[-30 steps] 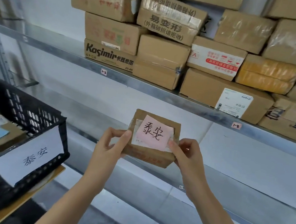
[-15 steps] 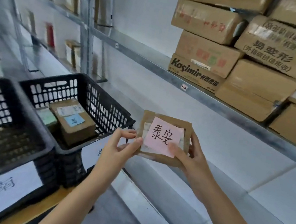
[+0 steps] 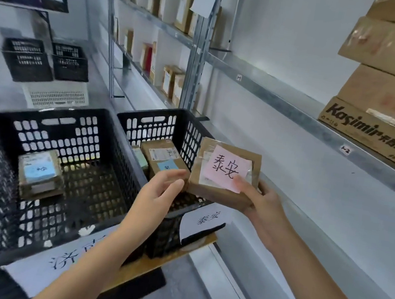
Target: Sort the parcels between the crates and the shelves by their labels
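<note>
A small brown cardboard parcel [image 3: 212,193] carries a pink label with the handwritten characters 泰安. My right hand [image 3: 263,210] grips its right side, thumb on the label. My left hand [image 3: 160,191] pinches its lower left corner with thumb and fingertips. The parcel hangs above the near right corner of a black crate [image 3: 160,115] whose white paper sign [image 3: 203,221] shows the same characters. Inside that crate lie a brown parcel with a blue label [image 3: 164,157] and a smaller one beside it.
A second black crate [image 3: 49,114] stands to the left, holding one parcel with a blue label [image 3: 39,170]. The metal shelf [image 3: 289,104] runs along the right, with stacked cartons [image 3: 375,131] at its far right. More black crates [image 3: 28,60] sit on the floor further back.
My view has swung left, from the shelf to the crates. Both hands have carried the parcel left, from in front of the shelf to above the crate with the matching sign.
</note>
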`<state>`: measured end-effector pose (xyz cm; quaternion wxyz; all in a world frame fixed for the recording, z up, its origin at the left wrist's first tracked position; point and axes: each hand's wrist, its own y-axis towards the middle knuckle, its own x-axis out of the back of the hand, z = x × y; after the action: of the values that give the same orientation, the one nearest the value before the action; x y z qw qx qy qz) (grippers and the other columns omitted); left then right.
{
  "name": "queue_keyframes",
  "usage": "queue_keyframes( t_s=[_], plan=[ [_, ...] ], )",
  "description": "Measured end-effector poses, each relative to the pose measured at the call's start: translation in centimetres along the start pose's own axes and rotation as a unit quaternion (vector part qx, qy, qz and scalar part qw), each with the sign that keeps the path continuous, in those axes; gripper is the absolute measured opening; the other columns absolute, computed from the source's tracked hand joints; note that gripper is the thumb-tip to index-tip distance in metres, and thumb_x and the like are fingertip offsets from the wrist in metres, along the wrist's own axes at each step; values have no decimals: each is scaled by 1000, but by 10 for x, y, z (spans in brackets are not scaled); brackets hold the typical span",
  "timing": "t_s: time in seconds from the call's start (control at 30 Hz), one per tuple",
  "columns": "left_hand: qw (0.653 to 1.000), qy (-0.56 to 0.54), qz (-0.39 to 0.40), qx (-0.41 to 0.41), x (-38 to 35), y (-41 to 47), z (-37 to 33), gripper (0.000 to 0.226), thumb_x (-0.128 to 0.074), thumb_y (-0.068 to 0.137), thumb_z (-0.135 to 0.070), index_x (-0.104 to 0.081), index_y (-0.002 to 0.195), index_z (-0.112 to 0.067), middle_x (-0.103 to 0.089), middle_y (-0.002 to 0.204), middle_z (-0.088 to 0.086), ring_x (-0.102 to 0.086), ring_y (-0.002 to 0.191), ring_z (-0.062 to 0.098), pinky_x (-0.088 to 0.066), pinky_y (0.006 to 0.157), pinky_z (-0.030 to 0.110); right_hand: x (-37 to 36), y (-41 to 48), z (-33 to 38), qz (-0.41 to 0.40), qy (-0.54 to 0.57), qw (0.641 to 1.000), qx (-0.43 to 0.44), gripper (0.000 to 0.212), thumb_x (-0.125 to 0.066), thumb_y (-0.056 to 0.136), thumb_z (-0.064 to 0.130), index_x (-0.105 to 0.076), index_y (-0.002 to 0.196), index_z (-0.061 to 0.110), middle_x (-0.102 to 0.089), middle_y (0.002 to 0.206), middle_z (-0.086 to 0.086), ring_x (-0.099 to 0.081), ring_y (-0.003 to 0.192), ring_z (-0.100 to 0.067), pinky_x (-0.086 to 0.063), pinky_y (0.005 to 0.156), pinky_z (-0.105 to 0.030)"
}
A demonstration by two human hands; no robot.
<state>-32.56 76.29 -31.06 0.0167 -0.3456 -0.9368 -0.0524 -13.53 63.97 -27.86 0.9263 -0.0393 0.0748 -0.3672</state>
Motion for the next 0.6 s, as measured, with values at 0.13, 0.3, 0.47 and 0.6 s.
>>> queue_keyframes(
  t_s=[0.13, 0.3, 0.47, 0.6],
  plan=[
    [998, 12, -55, 18, 20, 25, 12, 28, -48, 103, -29, -59, 129, -32, -65, 124, -10, -59, 114, 1, -43, 88, 9, -19, 49, -5, 16, -17, 1000, -16, 63, -83, 66, 31, -65, 122, 9, -75, 110, -6, -72, 100, -22, -59, 82, -37],
    [993, 54, -95, 33, 41, 66, 32, 30, -48, 104, -23, -58, 132, -27, -61, 126, -17, -53, 103, -22, -39, 73, -5, -42, 124, -28, 40, -86, 994, -54, 76, -87, 67, 35, -56, 134, 16, -70, 120, -5, -66, 110, -25, -53, 98, -46],
    [984, 95, -138, 57, 65, 123, 42, 31, -46, 104, -29, -56, 134, -29, -58, 131, -16, -48, 108, -19, -40, 77, -3, -72, 196, -59, 91, -100, 982, -131, 67, -83, 77, 24, -51, 135, 17, -68, 119, -4, -68, 103, -21, -55, 96, -44],
    [976, 104, -179, 65, 71, 171, 46, 32, -44, 105, -29, -57, 134, -26, -57, 132, -15, -47, 108, -19, -36, 80, -1, -96, 243, -84, 147, -21, 960, -238, 47, -74, 86, 16, -58, 130, 7, -72, 118, -11, -67, 109, -27, -54, 96, -48]
  ],
)
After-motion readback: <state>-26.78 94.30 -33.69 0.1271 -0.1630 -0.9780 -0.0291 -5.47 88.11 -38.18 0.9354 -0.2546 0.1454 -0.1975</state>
